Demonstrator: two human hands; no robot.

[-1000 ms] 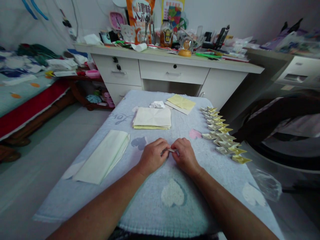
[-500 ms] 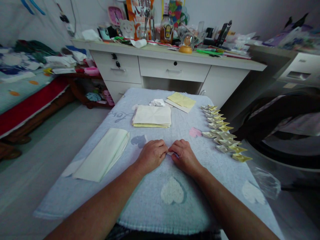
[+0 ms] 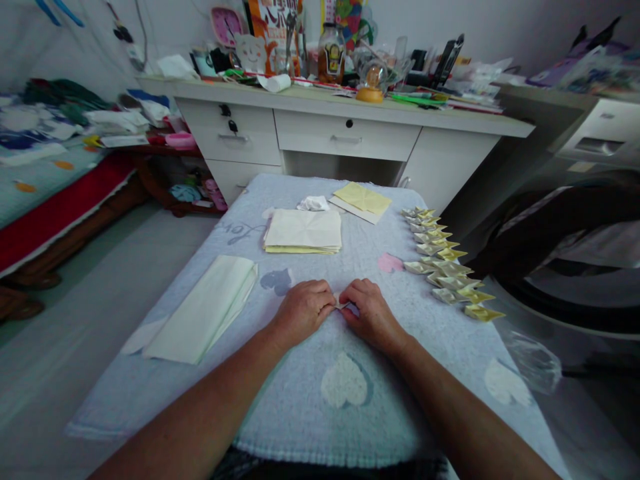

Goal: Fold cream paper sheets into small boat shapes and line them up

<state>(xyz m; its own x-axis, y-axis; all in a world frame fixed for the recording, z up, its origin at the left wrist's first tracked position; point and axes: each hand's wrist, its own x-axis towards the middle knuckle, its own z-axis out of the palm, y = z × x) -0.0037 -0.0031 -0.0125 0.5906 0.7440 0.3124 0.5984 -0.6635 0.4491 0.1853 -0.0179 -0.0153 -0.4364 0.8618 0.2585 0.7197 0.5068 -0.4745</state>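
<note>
Between my hands, over the middle of the cloth-covered table, is a small folded piece of paper (image 3: 340, 304), mostly covered by fingers. My left hand (image 3: 309, 307) is closed on its left end. From the right, my right hand (image 3: 369, 308) pinches the other end between thumb and fingers. Along the right edge runs a row of several folded paper boats (image 3: 446, 269), whitish and yellow. Beyond my hands lies a stack of paper sheets (image 3: 303, 230). Left of my left arm rests a pale folded sheet bundle (image 3: 206, 310).
Yellow and white sheets (image 3: 362, 200) and a crumpled white paper (image 3: 313, 203) lie toward the table's far side. A cluttered white desk (image 3: 345, 140) stands behind. To the right are a front-loading washing machine (image 3: 595, 143) and a clear plastic bag (image 3: 535, 363); a bed (image 3: 55, 193) is at left.
My hands stay nearly in place. A gap has widened slightly between the fingertips, and more of the small folded paper shows. The view has shifted a little.
</note>
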